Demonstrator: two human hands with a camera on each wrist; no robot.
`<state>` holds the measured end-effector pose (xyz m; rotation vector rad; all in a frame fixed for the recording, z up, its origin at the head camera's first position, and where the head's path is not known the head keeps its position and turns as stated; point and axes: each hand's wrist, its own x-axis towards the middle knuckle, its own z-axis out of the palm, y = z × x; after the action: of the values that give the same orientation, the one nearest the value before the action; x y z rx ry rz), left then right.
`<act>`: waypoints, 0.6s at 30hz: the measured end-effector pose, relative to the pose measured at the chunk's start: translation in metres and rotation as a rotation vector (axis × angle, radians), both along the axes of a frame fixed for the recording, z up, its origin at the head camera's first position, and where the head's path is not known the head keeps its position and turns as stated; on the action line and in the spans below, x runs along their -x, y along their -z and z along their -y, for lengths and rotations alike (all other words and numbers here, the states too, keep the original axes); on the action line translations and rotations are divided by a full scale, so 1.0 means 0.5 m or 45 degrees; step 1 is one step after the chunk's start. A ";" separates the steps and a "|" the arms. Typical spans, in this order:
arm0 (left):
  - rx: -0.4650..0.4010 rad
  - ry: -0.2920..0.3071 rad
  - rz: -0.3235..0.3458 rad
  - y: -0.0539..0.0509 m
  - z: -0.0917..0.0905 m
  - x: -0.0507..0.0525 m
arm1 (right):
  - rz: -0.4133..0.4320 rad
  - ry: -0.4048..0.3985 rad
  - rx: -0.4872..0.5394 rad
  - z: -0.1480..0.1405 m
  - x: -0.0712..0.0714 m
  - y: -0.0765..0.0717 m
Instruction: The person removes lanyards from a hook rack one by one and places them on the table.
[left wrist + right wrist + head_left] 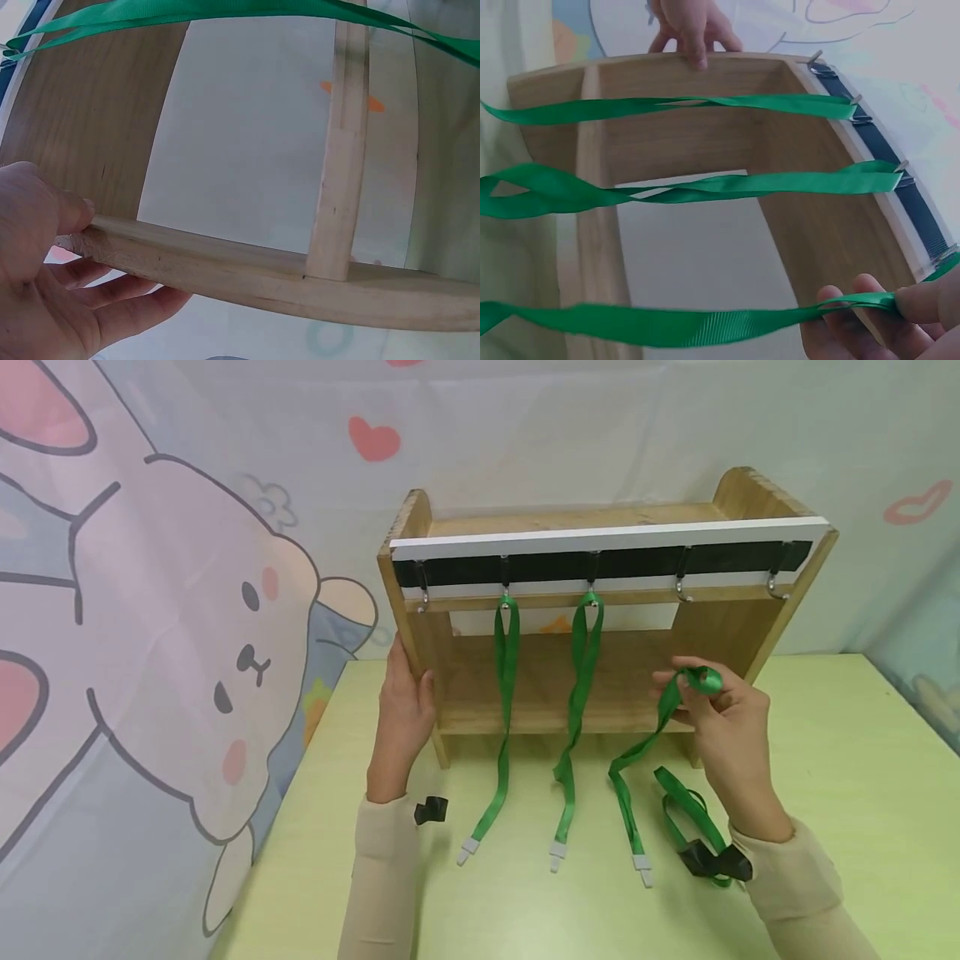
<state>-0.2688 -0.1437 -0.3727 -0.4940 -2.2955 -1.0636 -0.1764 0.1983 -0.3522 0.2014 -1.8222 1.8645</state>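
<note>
My right hand (731,735) pinches the looped top of a green lanyard (626,760) below the two right hooks; its white clip lies on the table. In the right wrist view, thumb and fingers of the right hand (885,319) hold that strap. Two other green lanyards (506,677) (581,693) hang from the second and third hooks of the black strip (637,562) on the wooden rack (412,627). My left hand (405,714) grips the rack's left side panel, thumb on the inner side and fingers outside in the left wrist view (247,270).
Another green lanyard (690,802) lies bunched on the table (525,918) near my right wrist. The hook at the far left (422,597) and the two at the right (681,587) (774,585) carry nothing. A patterned cloth (247,410) stands behind and to the left.
</note>
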 end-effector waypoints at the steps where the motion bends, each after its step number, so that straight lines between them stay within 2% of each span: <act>1: 0.000 0.001 -0.001 0.001 0.000 0.000 | 0.005 -0.017 -0.001 -0.002 -0.001 0.004; 11: 0.012 -0.013 -0.019 0.003 -0.002 0.006 | 0.114 -0.157 -0.008 -0.028 -0.014 0.044; 18: 0.018 -0.021 -0.033 0.006 -0.002 0.002 | 0.128 -0.194 0.094 -0.029 -0.024 0.066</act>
<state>-0.2698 -0.1428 -0.3758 -0.4904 -2.2821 -1.0280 -0.1647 0.2128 -0.3854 0.2292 -1.8453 2.0774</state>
